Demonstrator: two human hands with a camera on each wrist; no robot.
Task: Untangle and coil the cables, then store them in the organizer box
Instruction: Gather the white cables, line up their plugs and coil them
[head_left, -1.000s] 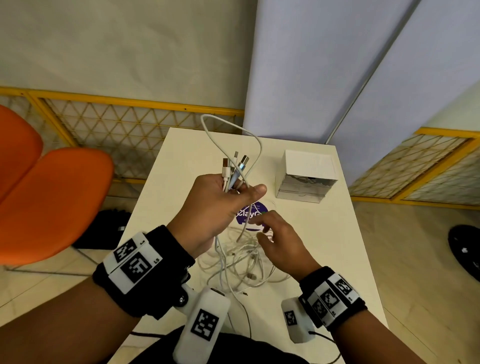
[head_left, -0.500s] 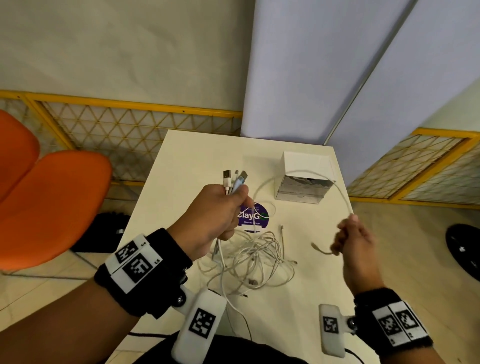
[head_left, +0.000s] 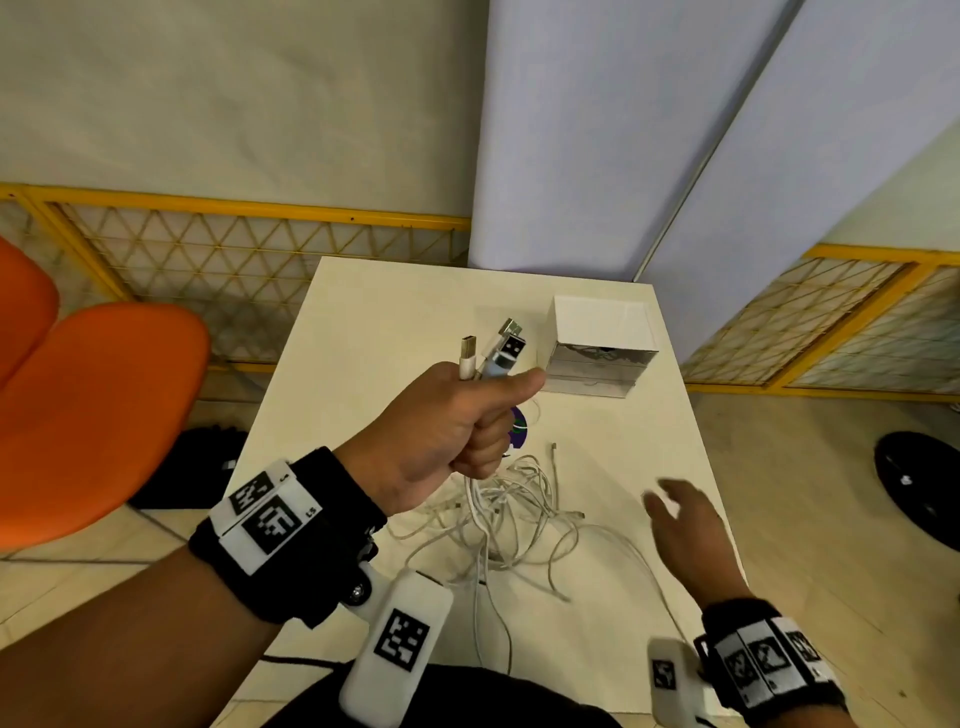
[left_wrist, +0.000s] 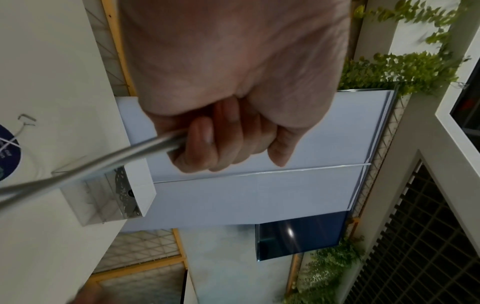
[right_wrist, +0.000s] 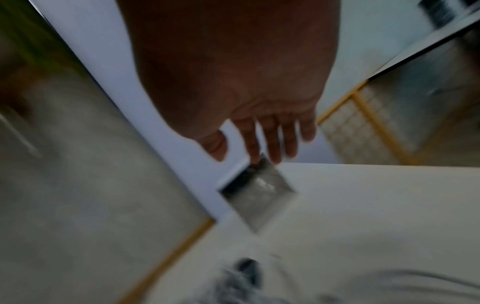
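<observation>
My left hand (head_left: 457, 421) is raised over the white table (head_left: 363, 332) in a fist, gripping a bunch of cables whose USB plugs (head_left: 498, 348) stick up above the thumb. In the left wrist view the gripped cables (left_wrist: 103, 162) run down out of the curled fingers (left_wrist: 226, 142). Below the fist a tangle of white cables (head_left: 509, 514) lies on the table. My right hand (head_left: 680, 519) hovers to the right of the tangle with fingers spread, holding nothing; the right wrist view shows it (right_wrist: 262, 142) blurred. The organizer box (head_left: 602, 353) stands at the back right.
A round purple sticker (head_left: 519, 428) lies on the table, partly behind my left fist. Orange chairs (head_left: 93, 415) stand left of the table. A yellow mesh railing (head_left: 249, 260) and pale blue panels (head_left: 597, 130) lie beyond the far edge.
My right hand let go of the cable end it had pulled out to the right and now hangs open lower over the table. The left fist rose a little with its bunch.
</observation>
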